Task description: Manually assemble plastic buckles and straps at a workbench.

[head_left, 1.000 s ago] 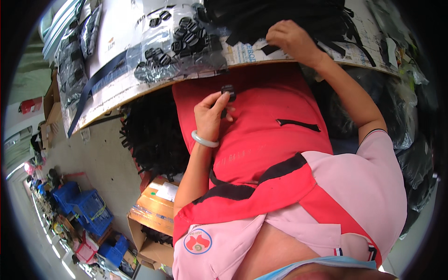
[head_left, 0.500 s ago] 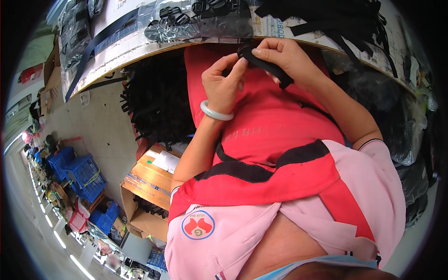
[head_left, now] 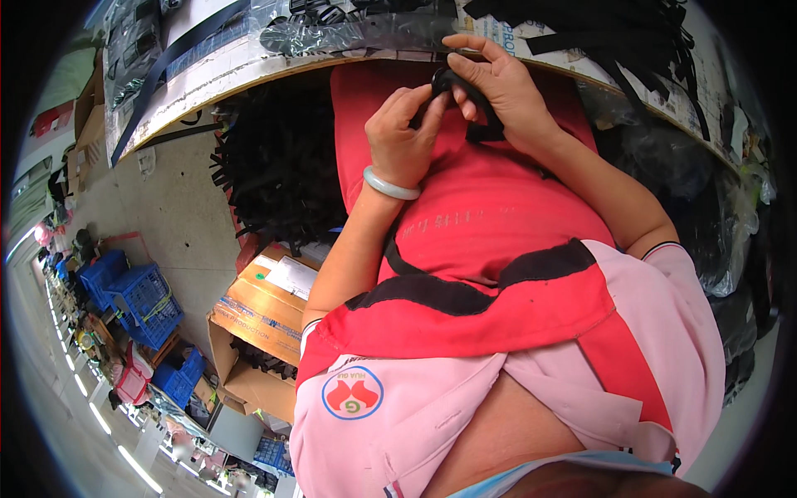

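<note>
A black webbing strap is bent in a curve between my hands, above the red apron and just short of the table edge. My left hand, with a pale bangle at its wrist, pinches a small dark piece at the strap's far end; its fingers partly hide that piece, perhaps a buckle. My right hand has the strap between thumb and curled fingers, while its index finger stretches out toward the table. The strap's loose end hangs below the right palm.
On the table ahead lie a clear bag of black buckles and, to the right, a pile of black straps. Black strips hang below at left. An open cardboard box and blue crates stand on the left.
My right index finger has lifted and straightened away from the strap. The strap has curled more tightly, and its loose end has moved up and left. My left hand has shifted slightly.
</note>
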The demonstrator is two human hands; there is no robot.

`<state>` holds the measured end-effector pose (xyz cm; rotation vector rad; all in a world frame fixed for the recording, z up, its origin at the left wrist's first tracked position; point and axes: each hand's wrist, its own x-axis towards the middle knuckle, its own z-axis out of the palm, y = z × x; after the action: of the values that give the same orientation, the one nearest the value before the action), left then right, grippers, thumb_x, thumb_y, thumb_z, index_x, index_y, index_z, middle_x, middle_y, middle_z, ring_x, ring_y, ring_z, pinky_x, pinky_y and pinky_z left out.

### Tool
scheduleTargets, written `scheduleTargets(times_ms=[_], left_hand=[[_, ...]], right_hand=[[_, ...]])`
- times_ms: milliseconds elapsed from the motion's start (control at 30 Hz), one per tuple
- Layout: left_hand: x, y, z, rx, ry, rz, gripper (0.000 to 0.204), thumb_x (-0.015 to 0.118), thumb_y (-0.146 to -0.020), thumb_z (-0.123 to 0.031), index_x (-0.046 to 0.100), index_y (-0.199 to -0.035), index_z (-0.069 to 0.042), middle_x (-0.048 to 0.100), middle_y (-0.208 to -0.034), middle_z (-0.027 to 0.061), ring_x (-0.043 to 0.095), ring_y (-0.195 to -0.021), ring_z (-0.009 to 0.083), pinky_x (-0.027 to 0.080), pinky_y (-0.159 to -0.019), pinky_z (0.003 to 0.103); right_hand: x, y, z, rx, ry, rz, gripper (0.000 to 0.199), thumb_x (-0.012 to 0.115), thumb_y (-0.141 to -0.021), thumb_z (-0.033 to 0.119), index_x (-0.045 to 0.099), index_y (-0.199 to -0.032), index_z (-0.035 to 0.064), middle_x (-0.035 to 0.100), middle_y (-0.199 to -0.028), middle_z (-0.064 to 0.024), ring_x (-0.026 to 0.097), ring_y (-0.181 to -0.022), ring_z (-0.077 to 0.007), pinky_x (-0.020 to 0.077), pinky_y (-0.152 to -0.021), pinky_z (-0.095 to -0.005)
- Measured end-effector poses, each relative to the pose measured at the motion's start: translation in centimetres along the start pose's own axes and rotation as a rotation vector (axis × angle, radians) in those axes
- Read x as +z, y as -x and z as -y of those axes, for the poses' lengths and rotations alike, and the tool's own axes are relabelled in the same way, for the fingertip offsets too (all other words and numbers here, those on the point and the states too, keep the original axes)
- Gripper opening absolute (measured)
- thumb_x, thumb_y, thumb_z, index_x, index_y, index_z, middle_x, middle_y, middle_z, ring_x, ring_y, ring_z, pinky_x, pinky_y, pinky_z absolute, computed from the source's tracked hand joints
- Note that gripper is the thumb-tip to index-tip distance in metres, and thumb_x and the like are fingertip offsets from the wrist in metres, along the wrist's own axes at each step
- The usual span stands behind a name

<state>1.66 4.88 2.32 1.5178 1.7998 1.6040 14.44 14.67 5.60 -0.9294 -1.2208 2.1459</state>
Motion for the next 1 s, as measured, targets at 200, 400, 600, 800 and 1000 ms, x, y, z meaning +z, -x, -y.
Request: scheduleTargets(times_ms=[200, 400, 600, 800, 1000], left_hand=[[0.0, 0.1, -0.3, -0.046, -0.009, 0.004, 0.015, 0.07, -0.079, 0.001, 0.067, -0.093, 0.0, 0.062, -0.073, 0.0106, 0.059, -0.06, 0.0212, 0.046, -0.054, 0.028], [-0.3, 0.2, 0.6, 0.038, 0.043, 0.056, 0.019, 0.069, -0.082, -0.002, 0.066, -0.1, 0.001, 0.062, -0.076, 0.0099, 0.06, -0.059, 0.0183, 0.047, -0.051, 0.028], [-0.7, 0.1, 0.8, -0.998, 1.024, 0.044, 0.026, 0.065, -0.09, -0.014, 0.065, -0.106, 0.007, 0.065, -0.083, 0.0086, 0.062, -0.064, 0.0137, 0.05, -0.049, 0.024], [-0.5, -0.4, -0.1, -0.845, 0.995, 0.042, 0.025, 0.069, -0.086, -0.008, 0.066, -0.106, 0.006, 0.067, -0.083, 0.0092, 0.063, -0.063, 0.0141, 0.048, -0.048, 0.022], [-0.3, -0.4, -0.8, -0.663, 0.754, 0.037, 0.023, 0.068, -0.088, -0.008, 0.067, -0.106, 0.005, 0.069, -0.086, 0.0088, 0.064, -0.064, 0.0117, 0.047, -0.047, 0.021]], right_hand=[[-0.4, 0.3, -0.5, 0.011, 0.102, 0.063, 0.04, 0.064, -0.092, 0.021, 0.049, -0.124, 0.0019, 0.061, -0.069, -0.0028, 0.056, -0.051, -0.0064, 0.0431, -0.046, -0.0175], [-1.9, -0.8, -0.3, 0.202, 0.103, 0.181, 0.029, 0.061, -0.094, 0.028, 0.06, -0.11, 0.0034, 0.063, -0.075, -0.0025, 0.057, -0.057, -0.0059, 0.0452, -0.05, -0.0166], [-2.2, 0.0, -0.2, 0.097, 0.496, 0.185, 0.017, 0.064, -0.091, 0.021, 0.066, -0.101, 0.0078, 0.059, -0.083, 0.0019, 0.052, -0.067, -0.0035, 0.0427, -0.059, -0.0177], [-0.4, 2.0, 1.7, -0.5, 0.447, 0.184, 0.012, 0.064, -0.089, 0.004, 0.066, -0.101, 0.0036, 0.063, -0.089, 0.0001, 0.057, -0.073, -0.0039, 0.0437, -0.06, -0.0175], [-0.7, 2.6, 1.3, -0.519, 0.484, 0.12, 0.011, 0.061, -0.092, 0.006, 0.065, -0.102, 0.0038, 0.064, -0.083, 0.0006, 0.057, -0.061, -0.0043, 0.0434, -0.052, -0.0173]])
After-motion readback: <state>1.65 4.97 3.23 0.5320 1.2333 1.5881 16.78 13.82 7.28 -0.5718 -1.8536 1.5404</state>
